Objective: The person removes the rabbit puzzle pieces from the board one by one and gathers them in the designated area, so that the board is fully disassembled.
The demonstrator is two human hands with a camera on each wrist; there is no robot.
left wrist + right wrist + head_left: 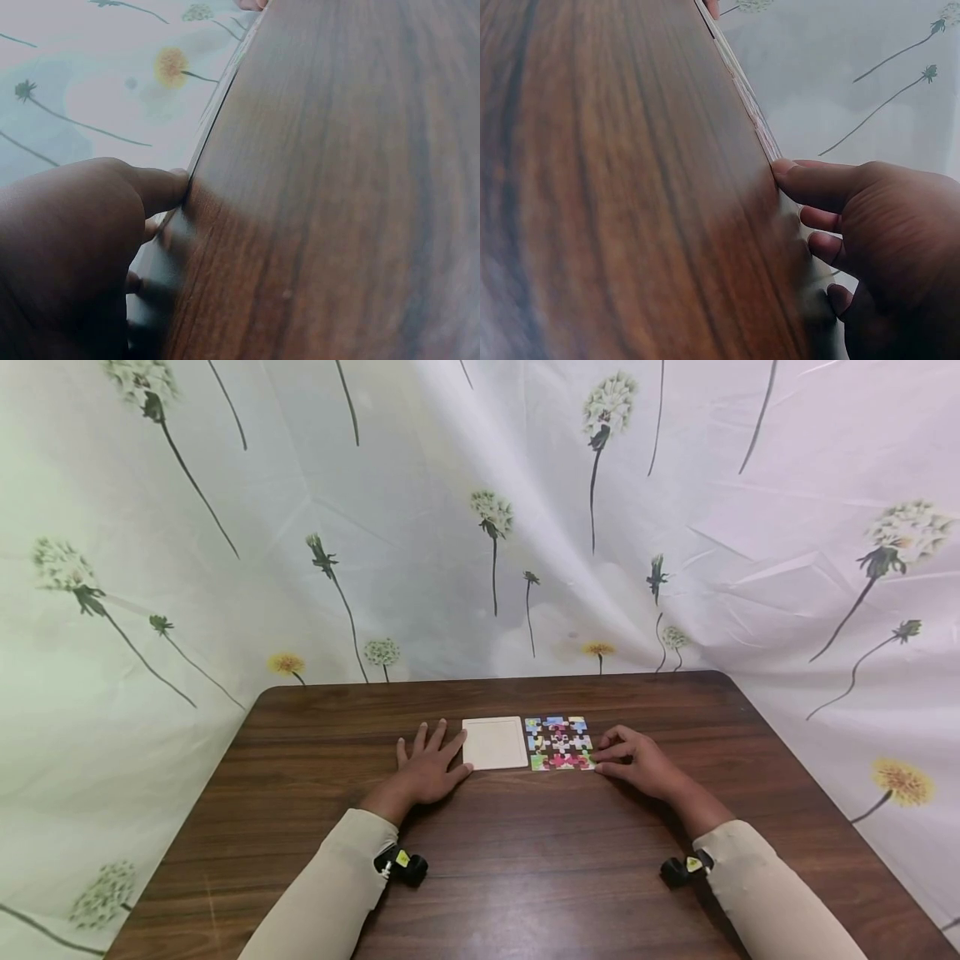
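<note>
My left hand [429, 771] lies on the table with its fingers spread, its thumb and index finger at the left edge of a pale, shallow square puzzle tray [495, 743]. No pieces lie inside the tray. Just right of it are several colourful jigsaw pieces [559, 743], laid in three rows with narrow gaps between them. My right hand [636, 762] rests at their right side, fingers loosely bent. Its thumb [786, 166] touches the edge of the lower right piece. In the left wrist view, my left thumb [169, 189] meets the tray's edge.
Both hands work on a dark brown wooden table [517, 860] with rounded far corners. Behind and beside it hangs a pale cloth [420, 527] printed with dandelions. A small black camera [408, 867] is strapped to the left wrist, another camera [678, 871] to the right.
</note>
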